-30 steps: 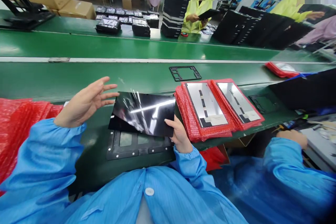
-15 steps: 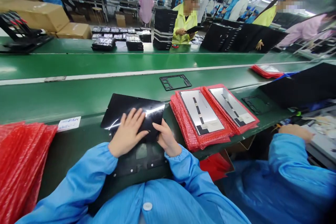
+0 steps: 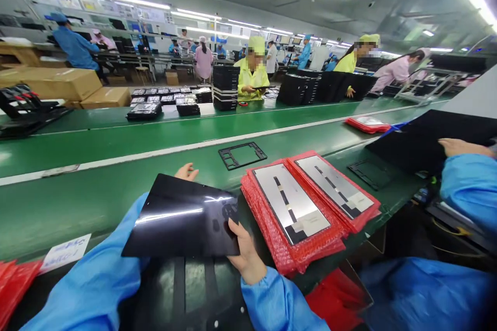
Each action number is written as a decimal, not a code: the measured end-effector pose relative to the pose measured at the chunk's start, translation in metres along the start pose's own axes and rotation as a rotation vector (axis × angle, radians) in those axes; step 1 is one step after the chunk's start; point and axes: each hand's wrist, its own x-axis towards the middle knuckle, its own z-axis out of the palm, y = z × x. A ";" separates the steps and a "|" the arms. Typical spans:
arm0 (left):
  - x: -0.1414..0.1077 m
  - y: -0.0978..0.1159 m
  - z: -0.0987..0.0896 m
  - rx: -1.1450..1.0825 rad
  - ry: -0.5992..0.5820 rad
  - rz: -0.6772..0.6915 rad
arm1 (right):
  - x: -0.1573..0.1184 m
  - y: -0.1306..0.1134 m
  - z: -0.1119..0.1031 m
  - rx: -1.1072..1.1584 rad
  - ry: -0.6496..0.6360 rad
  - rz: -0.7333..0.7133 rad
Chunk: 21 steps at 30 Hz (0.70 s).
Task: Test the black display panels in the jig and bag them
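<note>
The left hand (image 3: 187,171), which lay flat on the glossy face of the black panel (image 3: 174,222) half a second ago, is off it now and reaches past the panel's far edge, its visible fingers loosely parted and pinching nothing that shows; whether it touches the panel's back cannot be told. The right hand (image 3: 248,256) pinches the panel near its right edge, thumb on the face and the other fingers behind, so its steadiness now seems to depend mainly on that one grip. The panel is tilted over a dark tray (image 3: 229,315) on the green surface (image 3: 101,212). Silver-backed panels (image 3: 305,204) on red bubble bags (image 3: 274,227) lie just to its right as before, and a black frame (image 3: 248,163) lies farther off, while a co-worker's hand (image 3: 466,147) is now at a black sheet (image 3: 411,137)
</note>
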 end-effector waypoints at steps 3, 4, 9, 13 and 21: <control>0.042 0.024 0.067 0.144 -0.085 0.011 | 0.000 -0.002 -0.002 0.002 -0.010 -0.004; 0.053 0.032 0.086 0.187 -0.089 -0.008 | 0.000 -0.003 -0.003 0.005 -0.008 -0.016; 0.086 0.056 0.148 0.344 -0.016 -0.160 | 0.006 -0.001 -0.014 0.033 0.013 -0.023; 0.090 0.059 0.153 0.374 0.031 -0.202 | 0.009 -0.001 -0.021 0.045 0.040 0.001; 0.074 0.047 0.042 0.077 -0.025 -0.332 | 0.004 -0.006 -0.007 0.051 0.036 -0.052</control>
